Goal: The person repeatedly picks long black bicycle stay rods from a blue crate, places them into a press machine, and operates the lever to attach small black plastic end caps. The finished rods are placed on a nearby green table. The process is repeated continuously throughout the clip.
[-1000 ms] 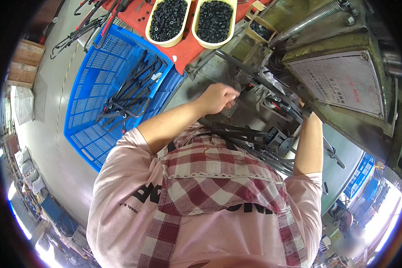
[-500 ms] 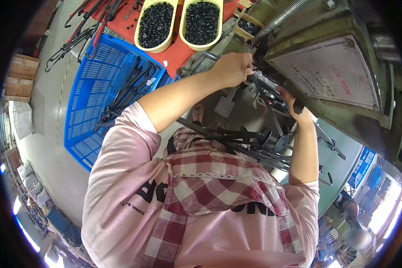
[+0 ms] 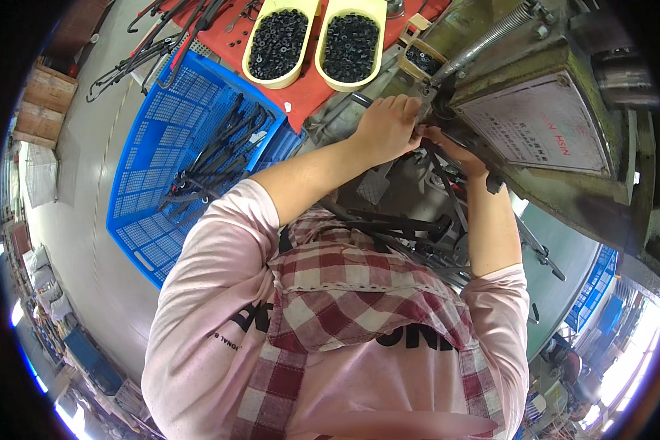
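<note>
My left hand [image 3: 390, 126] is closed, its fingers curled at the upper end of a black metal bar [image 3: 446, 182]. My right hand [image 3: 455, 150] reaches in beside the machine, its fingertips bent toward the left ones and meeting them near the bar's top. Whatever the right fingertips pinch is hidden. Below the hands, several black tubes and rods [image 3: 396, 224] lie across my lap, in front of my checked apron [image 3: 367, 293]. A dark round handle end [image 3: 360, 99] sticks out just beyond my left knuckles.
Two yellow tubs [image 3: 306, 73] of small black parts stand on a red-covered table [image 3: 295, 110]. On the left, a blue crate [image 3: 150, 147] holds black rods. A green machine [image 3: 616, 95] with a plate rises at the right, beside a small box [image 3: 420, 59] of parts.
My right hand has moved up and left, from beside the bars to my left fingertips. The bar has swung slightly. The whole view has shifted a little.
</note>
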The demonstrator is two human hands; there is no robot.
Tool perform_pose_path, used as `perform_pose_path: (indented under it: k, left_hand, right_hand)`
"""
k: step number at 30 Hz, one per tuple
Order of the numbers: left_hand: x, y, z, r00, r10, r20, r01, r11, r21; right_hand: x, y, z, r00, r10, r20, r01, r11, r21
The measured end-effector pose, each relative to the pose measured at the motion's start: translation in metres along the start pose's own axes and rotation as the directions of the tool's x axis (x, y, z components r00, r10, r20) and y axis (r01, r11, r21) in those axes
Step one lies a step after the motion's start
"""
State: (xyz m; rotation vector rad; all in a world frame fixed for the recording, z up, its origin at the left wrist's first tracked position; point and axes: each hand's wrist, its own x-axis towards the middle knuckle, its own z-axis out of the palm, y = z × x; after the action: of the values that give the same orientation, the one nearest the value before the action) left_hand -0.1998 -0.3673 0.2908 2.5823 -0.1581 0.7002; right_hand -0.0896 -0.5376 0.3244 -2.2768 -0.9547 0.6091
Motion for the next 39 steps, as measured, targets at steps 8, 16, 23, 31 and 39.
perform_pose_path:
  k: [8,16,23,31,39]
  left_hand:
    - [-0.134,0.013,-0.011,0.606,-0.010,0.795,0.240,0.956,-0.171]
    - [-0.131,0.019,-0.028,0.470,0.121,0.874,0.449,0.820,-0.355]
    - [-0.053,0.054,-0.113,0.532,0.225,0.816,0.273,0.867,-0.417]
    - [-0.042,0.026,-0.081,0.501,0.211,0.839,0.298,0.868,-0.396]
    - [0.013,-0.012,-0.031,0.575,-0.130,0.808,0.783,0.375,-0.496]
  right_hand:
    - [-0.003,-0.022,0.008,0.987,-0.031,-0.155,0.049,0.992,0.115]
    - [-0.005,-0.018,0.015,0.983,0.084,-0.163,-0.077,0.996,0.049]
    - [-0.018,-0.002,0.044,0.943,-0.174,-0.285,0.077,0.943,-0.323]
    - [-0.038,-0.019,0.011,0.987,-0.089,-0.130,0.045,0.949,-0.311]
    - [-0.039,0.025,0.013,0.999,0.039,-0.027,-0.047,0.935,-0.353]
